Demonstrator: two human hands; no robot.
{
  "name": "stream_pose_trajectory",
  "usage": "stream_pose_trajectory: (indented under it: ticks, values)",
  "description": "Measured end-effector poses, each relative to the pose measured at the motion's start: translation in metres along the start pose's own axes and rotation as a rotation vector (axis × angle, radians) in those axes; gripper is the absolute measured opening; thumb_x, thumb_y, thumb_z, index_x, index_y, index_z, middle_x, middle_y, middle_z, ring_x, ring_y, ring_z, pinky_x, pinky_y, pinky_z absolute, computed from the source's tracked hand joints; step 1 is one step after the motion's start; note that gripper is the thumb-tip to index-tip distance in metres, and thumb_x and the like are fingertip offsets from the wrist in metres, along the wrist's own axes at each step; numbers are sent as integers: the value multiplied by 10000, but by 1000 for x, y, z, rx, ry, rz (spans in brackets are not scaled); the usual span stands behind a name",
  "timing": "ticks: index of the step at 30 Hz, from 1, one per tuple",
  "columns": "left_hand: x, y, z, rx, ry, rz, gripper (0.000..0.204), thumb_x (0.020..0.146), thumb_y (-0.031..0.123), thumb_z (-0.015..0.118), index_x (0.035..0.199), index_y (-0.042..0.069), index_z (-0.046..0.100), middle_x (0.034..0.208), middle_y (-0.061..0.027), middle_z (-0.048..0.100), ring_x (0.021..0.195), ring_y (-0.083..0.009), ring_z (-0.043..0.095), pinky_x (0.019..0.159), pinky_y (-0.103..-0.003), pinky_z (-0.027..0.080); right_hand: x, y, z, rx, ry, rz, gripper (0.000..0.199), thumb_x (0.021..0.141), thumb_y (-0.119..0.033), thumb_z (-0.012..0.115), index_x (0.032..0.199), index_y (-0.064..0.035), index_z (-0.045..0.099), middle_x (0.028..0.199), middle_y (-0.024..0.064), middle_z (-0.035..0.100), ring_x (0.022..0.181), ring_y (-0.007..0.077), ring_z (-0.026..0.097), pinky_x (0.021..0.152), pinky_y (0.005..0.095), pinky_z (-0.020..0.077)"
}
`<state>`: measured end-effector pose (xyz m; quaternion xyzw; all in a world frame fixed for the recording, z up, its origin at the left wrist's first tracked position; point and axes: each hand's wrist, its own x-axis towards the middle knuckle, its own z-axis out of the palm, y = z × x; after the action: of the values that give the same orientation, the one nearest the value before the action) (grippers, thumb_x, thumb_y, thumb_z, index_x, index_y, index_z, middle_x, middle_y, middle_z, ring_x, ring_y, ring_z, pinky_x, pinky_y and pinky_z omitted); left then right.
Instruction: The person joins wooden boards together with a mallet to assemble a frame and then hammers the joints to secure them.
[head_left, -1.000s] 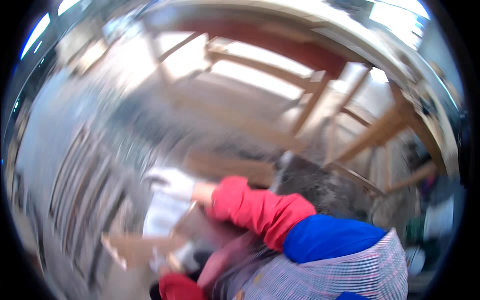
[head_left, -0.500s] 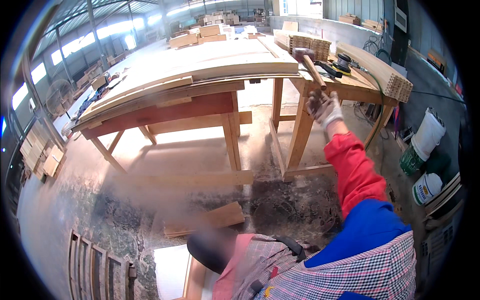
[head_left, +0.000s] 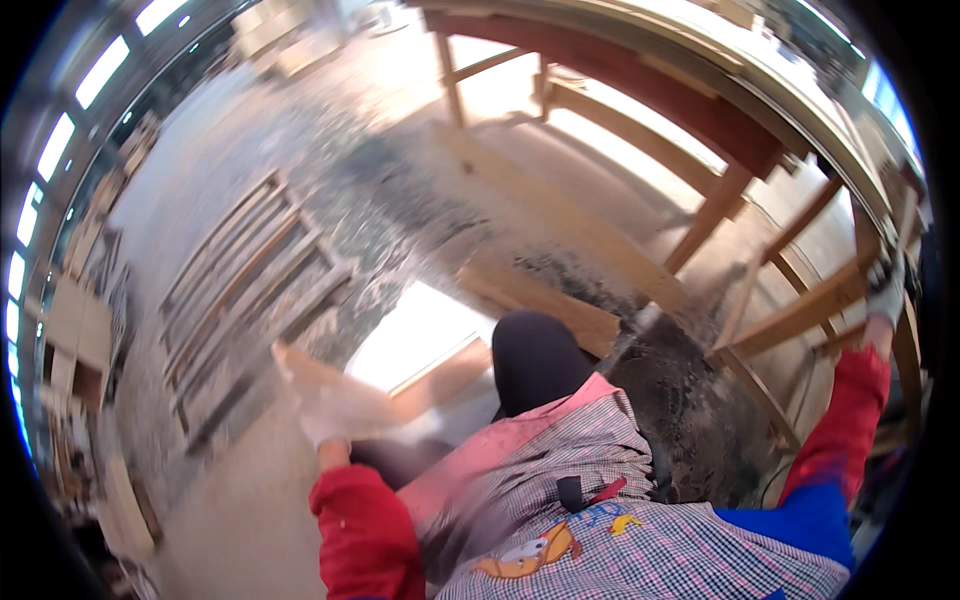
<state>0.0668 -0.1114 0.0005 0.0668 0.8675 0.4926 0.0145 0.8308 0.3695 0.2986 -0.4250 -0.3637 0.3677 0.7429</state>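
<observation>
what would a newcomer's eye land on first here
Probably the glaring white flat panel, left of the dark-clothed knee. Next, the blurred, pale-gloved left hand at a brown wooden board, lower left of centre. Then the slatted grey-brown wooden frame on the floor, further left.

1. A woodworking workshop inside a large factory hall, judging by the timber all round the workbench (head_left: 640, 78), itself a plain wooden frame with a red rail
2. On the floor on the near side of the workbench lie a long board (head_left: 565, 218) and a shorter plank (head_left: 540, 302)
3. Left of the workbench: a slatted wooden rack (head_left: 243, 290) on stained, bare flooring (head_left: 225, 500)
4. Far left of the workbench: box-like wooden pieces (head_left: 80, 315) below a row of bright windows (head_left: 55, 148)
</observation>
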Motion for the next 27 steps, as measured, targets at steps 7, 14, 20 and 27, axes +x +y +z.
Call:
stream_pose_trajectory:
  ticks: [7,14,20,27]
  values:
    - [-9,29,-15,23,0,-31,465,877,290,647,1195,-40,568,1118,-184,654,1029,-279,629,888,-371,470,-74,20,74,258,-618,111,264,960,-374,547,891,-123,501,626,-54,362,480,65,329,451,214,298]
    - [-10,47,-4,2,-11,-20,341,864,255,658,1036,-39,646,989,-188,689,904,-291,668,797,-372,501,-238,95,207,319,-1087,428,344,962,-443,510,875,-111,481,555,-45,399,364,58,355,320,223,287]
    - [-17,23,18,-81,108,37,393,847,304,661,1050,-31,633,959,-220,679,895,-357,661,764,-416,500,-410,96,276,-158,-1462,561,462,912,-281,603,1247,2,455,687,25,526,465,65,460,425,189,369]
    - [-27,33,17,1,110,52,376,838,364,639,1034,43,623,923,-229,655,899,-417,621,774,-465,487,-486,71,348,-159,-1966,-206,504,862,-177,645,1282,18,445,945,196,616,802,311,644,743,400,508]
